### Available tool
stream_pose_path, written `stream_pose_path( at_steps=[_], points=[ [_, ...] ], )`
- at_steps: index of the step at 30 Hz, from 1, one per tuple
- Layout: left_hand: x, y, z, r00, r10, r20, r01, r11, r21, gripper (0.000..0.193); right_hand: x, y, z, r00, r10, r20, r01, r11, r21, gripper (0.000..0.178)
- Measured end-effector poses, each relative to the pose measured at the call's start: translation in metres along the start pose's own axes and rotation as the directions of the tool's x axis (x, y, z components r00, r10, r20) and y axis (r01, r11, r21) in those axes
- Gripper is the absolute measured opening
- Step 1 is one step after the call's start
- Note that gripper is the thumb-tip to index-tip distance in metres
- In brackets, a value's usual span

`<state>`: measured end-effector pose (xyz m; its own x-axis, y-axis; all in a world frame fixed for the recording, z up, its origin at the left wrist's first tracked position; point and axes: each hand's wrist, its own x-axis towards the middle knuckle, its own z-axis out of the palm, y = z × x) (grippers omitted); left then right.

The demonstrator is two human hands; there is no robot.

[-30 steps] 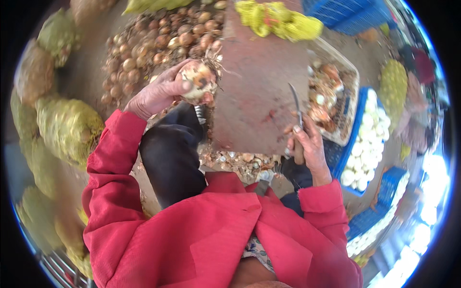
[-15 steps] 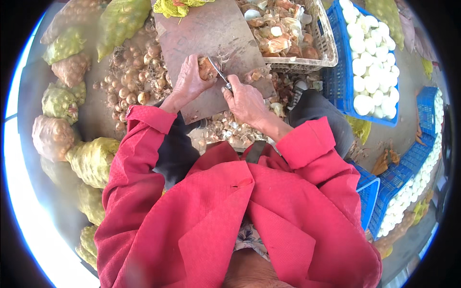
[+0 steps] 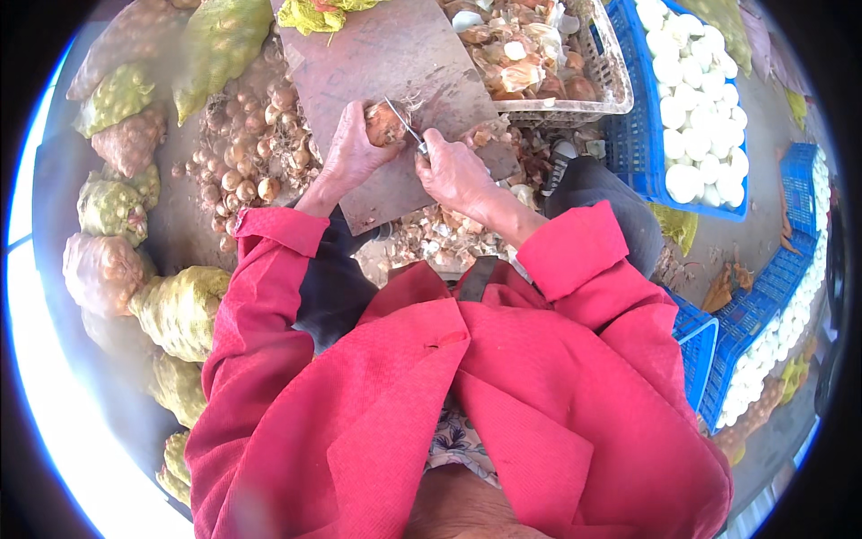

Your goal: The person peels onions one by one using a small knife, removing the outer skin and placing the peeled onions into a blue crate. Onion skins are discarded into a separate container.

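My left hand is closed round a brown-skinned onion above a worn flat board. A small knife is gripped in my right hand, its thin blade lying against the onion's right side. My fingers cover most of the knife's handle. On the board just beyond the blade lie stringy root scraps, and loose skin pieces rest near its right edge.
Unpeeled onions are heaped left of the board, with filled net sacks farther left. A pale crate of skins stands at the far right. Beside it, a blue crate holds peeled white onions. More blue crates line the right.
The onion and both hands have shifted very slightly left in the picture, along with the board. My left hand still holds the onion and the knife blade stays against it.
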<state>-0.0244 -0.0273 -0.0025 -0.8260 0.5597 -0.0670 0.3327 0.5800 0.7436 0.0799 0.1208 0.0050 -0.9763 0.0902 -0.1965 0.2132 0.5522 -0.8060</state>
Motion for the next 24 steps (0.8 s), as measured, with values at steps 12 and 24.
stream_pose_path(
  at_steps=[12,24],
  points=[
    [-0.009,-0.001,-0.004,0.999,0.021,-0.034,-0.026,0.987,-0.161,0.065,0.029,0.002,0.012,0.999,0.003,0.033,-0.002,0.999,-0.038,0.031],
    [-0.003,0.067,-0.018,0.986,0.151,0.065,0.009,0.345,-0.939,0.064,-0.009,-0.017,-0.050,0.965,0.110,0.240,-0.259,0.211,0.943,0.032]
  ],
)
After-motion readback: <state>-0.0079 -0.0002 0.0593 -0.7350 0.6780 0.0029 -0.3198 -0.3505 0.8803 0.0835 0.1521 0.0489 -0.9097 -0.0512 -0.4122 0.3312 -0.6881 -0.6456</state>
